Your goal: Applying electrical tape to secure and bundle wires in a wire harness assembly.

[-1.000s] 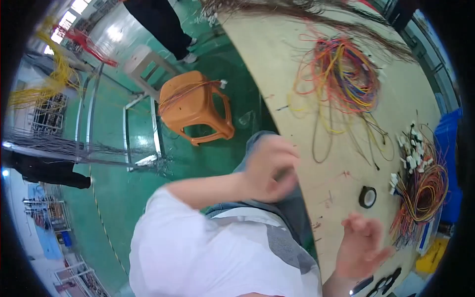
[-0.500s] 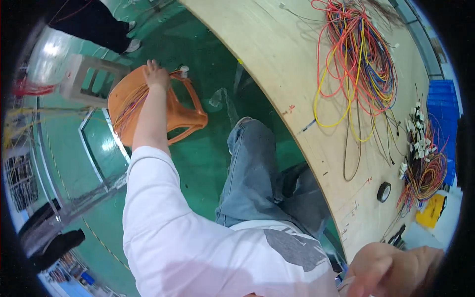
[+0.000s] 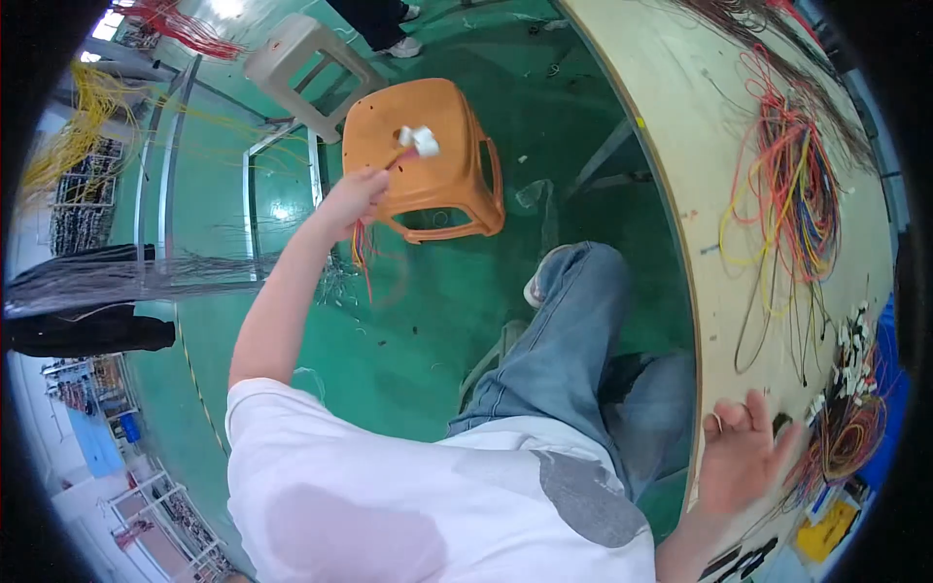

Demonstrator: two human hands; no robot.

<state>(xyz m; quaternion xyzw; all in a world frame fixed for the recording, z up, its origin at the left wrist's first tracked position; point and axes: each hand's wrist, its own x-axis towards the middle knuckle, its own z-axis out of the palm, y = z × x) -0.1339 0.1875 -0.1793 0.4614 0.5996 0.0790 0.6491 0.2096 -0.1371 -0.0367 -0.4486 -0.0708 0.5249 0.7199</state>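
My left hand is closed around a wire harness at the near left edge of the orange plastic stool. White connectors at the harness's end stick out above the stool seat, and coloured wires hang below my fist. Over the edge of the wooden table, my right hand is raised with its fingers apart and nothing in it. Close by, a coiled bundle of wires with white connectors lies on the table.
A larger tangle of red, yellow and blue wires lies farther up the table. Behind the orange stool stands a grey stool. Wires hang over a metal frame at left. Another person's legs show at the top.
My left hand has closed on the wire harness and lifted it off the stool seat. My right hand has come up and opened over the table edge. The whole view has shifted.
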